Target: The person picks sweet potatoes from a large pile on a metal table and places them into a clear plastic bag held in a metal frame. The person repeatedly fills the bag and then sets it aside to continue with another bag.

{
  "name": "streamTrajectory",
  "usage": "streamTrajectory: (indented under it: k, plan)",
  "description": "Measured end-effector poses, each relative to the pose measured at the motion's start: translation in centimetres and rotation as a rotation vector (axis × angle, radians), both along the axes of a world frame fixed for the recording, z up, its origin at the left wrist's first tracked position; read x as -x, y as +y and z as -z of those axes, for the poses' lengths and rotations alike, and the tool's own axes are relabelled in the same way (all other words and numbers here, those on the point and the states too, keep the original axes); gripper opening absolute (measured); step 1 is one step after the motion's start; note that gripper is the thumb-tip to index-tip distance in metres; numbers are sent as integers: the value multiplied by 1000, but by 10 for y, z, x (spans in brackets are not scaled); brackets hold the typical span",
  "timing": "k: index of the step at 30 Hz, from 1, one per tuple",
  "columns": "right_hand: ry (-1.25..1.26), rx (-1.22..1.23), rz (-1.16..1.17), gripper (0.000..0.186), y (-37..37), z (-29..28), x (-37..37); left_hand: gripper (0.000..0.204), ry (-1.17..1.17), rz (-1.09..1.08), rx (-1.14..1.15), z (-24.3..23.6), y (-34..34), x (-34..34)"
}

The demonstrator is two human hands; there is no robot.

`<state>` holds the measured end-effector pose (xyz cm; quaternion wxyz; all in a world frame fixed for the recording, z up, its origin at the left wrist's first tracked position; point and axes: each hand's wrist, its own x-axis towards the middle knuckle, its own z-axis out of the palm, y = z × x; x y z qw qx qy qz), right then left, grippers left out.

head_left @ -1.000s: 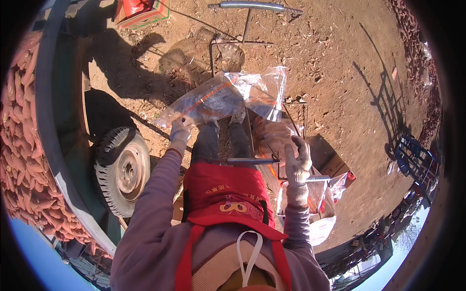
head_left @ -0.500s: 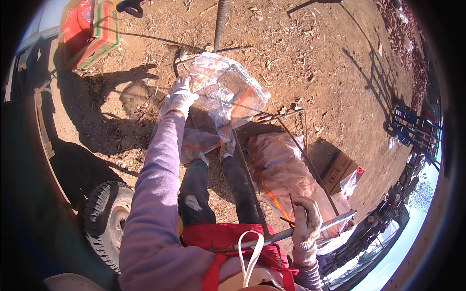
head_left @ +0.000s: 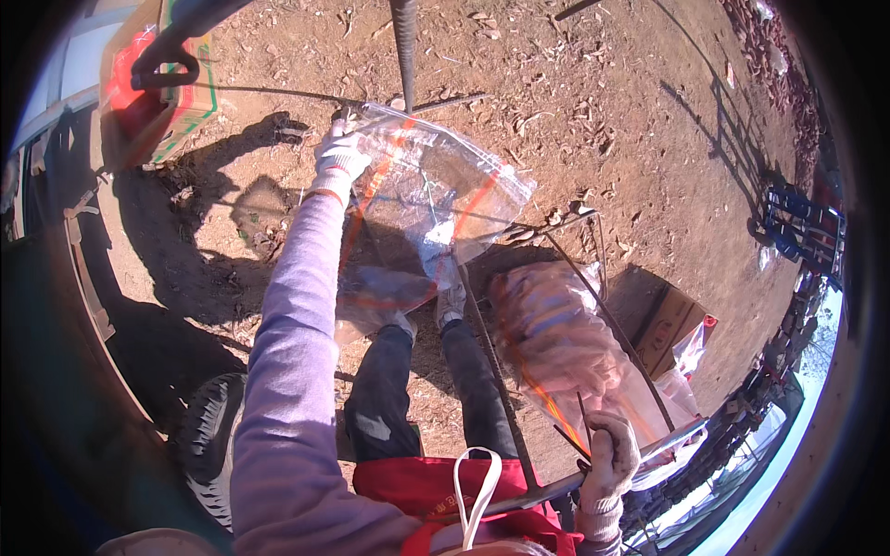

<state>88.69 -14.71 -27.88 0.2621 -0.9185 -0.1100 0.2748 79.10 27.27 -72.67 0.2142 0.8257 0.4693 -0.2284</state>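
My left hand, in a white knit glove, is stretched far out and closed on the upper left edge of a clear plastic bag with orange stripes. The bag hangs spread over a thin metal frame, its lower part drooping near my feet. My right hand, gloved too, is closed by a grey metal bar at my waist. Thin dark metal prongs stick out from its fingers; the rest of that tool is hidden. Right of my legs lies a filled clear bag with orange stripes.
A brown cardboard box stands beyond the filled bag. At left are a tire and a red and green carton. A blue metal cart stands far right. A ridged metal rod rises ahead, over dirt with dry leaves.
My left hand has moved slightly up and left, and the clear bag is spread wider and flatter. A dark curved metal handle has come into sight at the upper left.
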Motion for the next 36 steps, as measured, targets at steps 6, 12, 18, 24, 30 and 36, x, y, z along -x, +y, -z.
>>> streamTrajectory:
  k: [6, 12, 18, 24, 30, 36]
  plan:
    - [36, -28, 80, 18, 0, 0, 0, 51, 97, 55, 46, 0, 22, -40]
    - [18, -5, 90, 16, 8, -2, 0, 51, 180, 192, 52, 41, 35, -63]
    - [11, 40, 135, 19, 18, -2, 3, 48, 131, 112, 144, 73, 51, -62]
    - [-13, 71, 48, 19, 10, -2, 0, 41, -516, -22, 114, -15, -12, -1]
    - [-197, 8, -255, 34, 38, -15, -30, 31, -1017, -249, 301, -236, -113, 79]
    - [-427, -184, -910, 85, 154, -1, -69, 33, -1205, -566, 520, -446, -160, 89]
